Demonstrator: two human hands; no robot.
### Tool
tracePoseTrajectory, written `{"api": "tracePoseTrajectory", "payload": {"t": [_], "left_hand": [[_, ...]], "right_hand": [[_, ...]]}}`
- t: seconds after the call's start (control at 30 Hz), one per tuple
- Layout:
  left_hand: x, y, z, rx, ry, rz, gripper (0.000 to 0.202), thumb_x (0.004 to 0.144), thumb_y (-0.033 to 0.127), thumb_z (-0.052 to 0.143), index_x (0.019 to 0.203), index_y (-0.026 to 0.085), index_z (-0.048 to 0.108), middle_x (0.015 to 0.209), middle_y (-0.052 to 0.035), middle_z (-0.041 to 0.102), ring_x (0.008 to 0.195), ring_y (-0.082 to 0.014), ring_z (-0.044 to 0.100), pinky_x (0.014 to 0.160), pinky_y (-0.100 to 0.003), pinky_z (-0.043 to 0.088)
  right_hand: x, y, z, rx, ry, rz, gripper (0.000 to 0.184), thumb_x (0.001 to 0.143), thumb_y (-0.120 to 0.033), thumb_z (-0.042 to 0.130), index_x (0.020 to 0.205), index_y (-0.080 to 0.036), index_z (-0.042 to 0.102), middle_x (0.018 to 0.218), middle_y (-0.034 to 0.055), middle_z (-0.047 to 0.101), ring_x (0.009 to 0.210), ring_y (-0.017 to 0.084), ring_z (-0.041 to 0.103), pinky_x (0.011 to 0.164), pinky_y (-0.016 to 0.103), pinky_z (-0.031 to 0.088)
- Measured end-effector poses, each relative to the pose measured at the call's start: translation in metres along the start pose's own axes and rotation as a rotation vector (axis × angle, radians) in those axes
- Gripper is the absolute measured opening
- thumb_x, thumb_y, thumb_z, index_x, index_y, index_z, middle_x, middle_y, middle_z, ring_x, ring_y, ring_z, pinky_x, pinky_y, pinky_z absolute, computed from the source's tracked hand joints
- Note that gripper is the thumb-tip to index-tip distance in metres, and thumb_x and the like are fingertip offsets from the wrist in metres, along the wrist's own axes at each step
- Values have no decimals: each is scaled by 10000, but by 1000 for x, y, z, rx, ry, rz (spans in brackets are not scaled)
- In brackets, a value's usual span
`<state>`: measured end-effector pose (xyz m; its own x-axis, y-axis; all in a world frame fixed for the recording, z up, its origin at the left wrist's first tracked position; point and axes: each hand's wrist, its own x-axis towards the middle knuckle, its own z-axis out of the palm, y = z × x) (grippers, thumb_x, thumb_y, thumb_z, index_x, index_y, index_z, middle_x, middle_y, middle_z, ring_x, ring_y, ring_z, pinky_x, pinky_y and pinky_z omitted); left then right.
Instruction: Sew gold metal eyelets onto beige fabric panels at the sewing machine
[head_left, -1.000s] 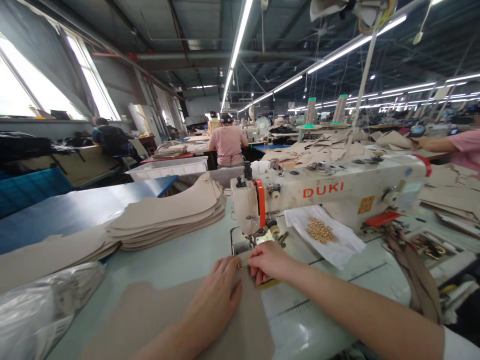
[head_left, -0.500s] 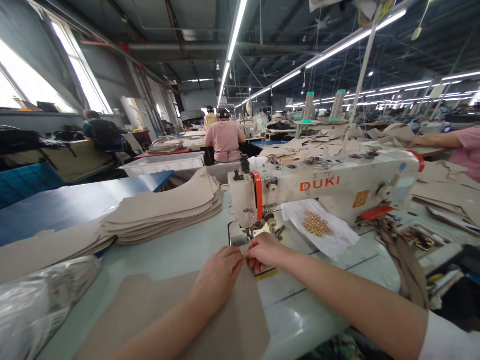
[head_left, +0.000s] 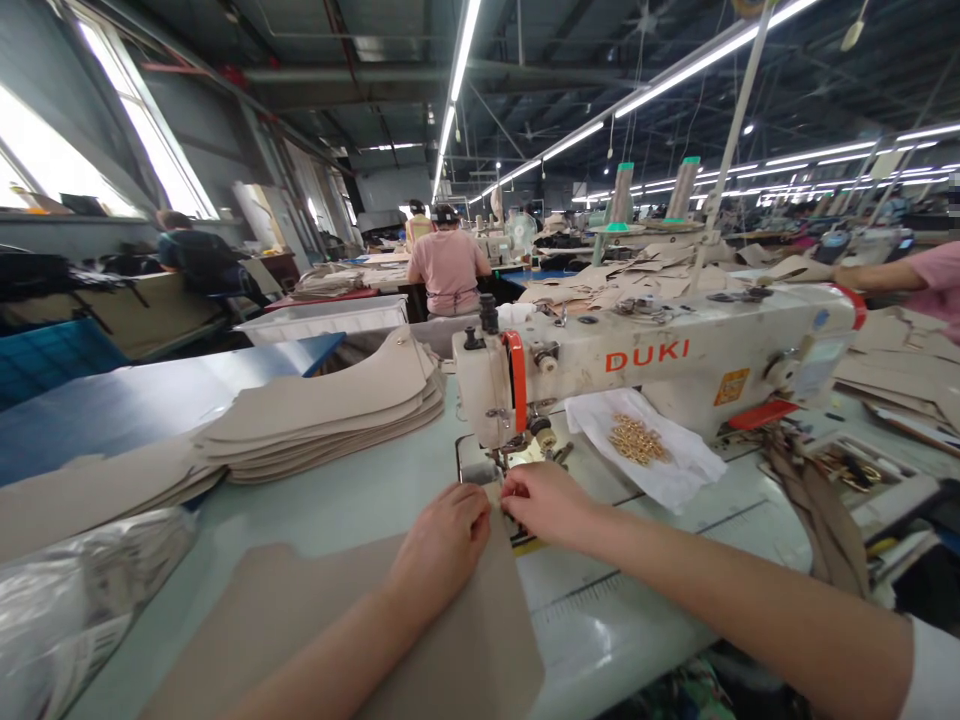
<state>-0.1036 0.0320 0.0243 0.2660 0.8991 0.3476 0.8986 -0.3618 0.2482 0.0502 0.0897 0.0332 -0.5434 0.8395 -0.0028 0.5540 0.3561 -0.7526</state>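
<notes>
A beige fabric panel (head_left: 352,580) lies on the sewing table, its narrow end under the needle area of a white sewing machine (head_left: 555,370). My left hand (head_left: 444,535) rests on the panel near that end, fingers curled and pressed together; what they hold, if anything, is hidden. Just across from it, my right hand (head_left: 546,503) pinches the tip of the panel beside the presser foot (head_left: 501,462). The two hands are close together, a small gap between them. Small gold-coloured metal pieces (head_left: 637,438) lie in a heap on a white cloth (head_left: 686,468) beyond my right hand.
A stack of beige panels (head_left: 322,425) stands on the left, near clear plastic wrapping (head_left: 90,600). Brown straps (head_left: 810,510) and a parts tray (head_left: 855,465) are on the right. One co-worker (head_left: 448,265) sits ahead; another's arm (head_left: 885,275) reaches in at right.
The view has shifted slightly. My hands have moved a little apart at the panel's tip, and my left fingers are curled more tightly. The panel has barely moved.
</notes>
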Motion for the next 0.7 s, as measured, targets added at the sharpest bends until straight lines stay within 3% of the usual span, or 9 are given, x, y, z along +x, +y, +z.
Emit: {"api": "tracePoseTrajectory", "payload": {"t": [0.1, 0.2, 0.27, 0.4, 0.57, 0.7], "left_hand": [[-1, -2, 1, -20, 6, 10, 210, 791, 91, 427, 689, 195, 578, 778, -51, 651, 800, -200, 600, 738, -300, 476], [-1, -4, 2, -29, 12, 24, 213, 798, 87, 425, 692, 192, 577, 791, -49, 650, 820, -195, 602, 757, -295, 479], [0, -5, 2, -32, 17, 35, 208, 799, 82, 434, 692, 193, 574, 785, -39, 647, 809, -185, 602, 753, -285, 480], [1, -5, 1, 2, 7, 42, 209, 800, 67, 455, 678, 194, 566, 746, -25, 642, 776, -183, 598, 713, -283, 485], [2, -4, 2, 57, 0, 70, 190, 801, 53, 485, 683, 181, 561, 744, -31, 641, 766, -189, 597, 694, -291, 491], [0, -7, 5, 82, -6, 99, 187, 829, 71, 479, 701, 180, 561, 738, -28, 635, 747, -185, 593, 686, -295, 496]], "right_hand": [[-25, 10, -9, -153, 10, -244, 145, 778, -118, 548, 724, -204, 652, 791, 39, 662, 832, 201, 593, 783, 304, 408], [-47, 21, -18, -446, -50, -639, 164, 817, -106, 545, 897, -190, 661, 861, 61, 649, 864, 203, 556, 799, 304, 410], [-56, 25, -21, -605, -78, -788, 209, 844, -122, 552, 1036, -166, 623, 925, 74, 643, 915, 208, 539, 830, 311, 411], [-53, 25, -18, -762, -87, -862, 241, 901, -171, 510, 1137, -148, 554, 1014, 66, 626, 983, 206, 512, 888, 332, 402], [-37, 23, -2, -735, 40, -822, 154, 903, -289, 529, 864, -161, 606, 845, 38, 621, 874, 187, 522, 851, 323, 421], [-32, 24, 6, -714, 27, -870, 105, 900, -234, 530, 906, -163, 608, 893, 38, 633, 895, 173, 522, 881, 309, 410]]}}
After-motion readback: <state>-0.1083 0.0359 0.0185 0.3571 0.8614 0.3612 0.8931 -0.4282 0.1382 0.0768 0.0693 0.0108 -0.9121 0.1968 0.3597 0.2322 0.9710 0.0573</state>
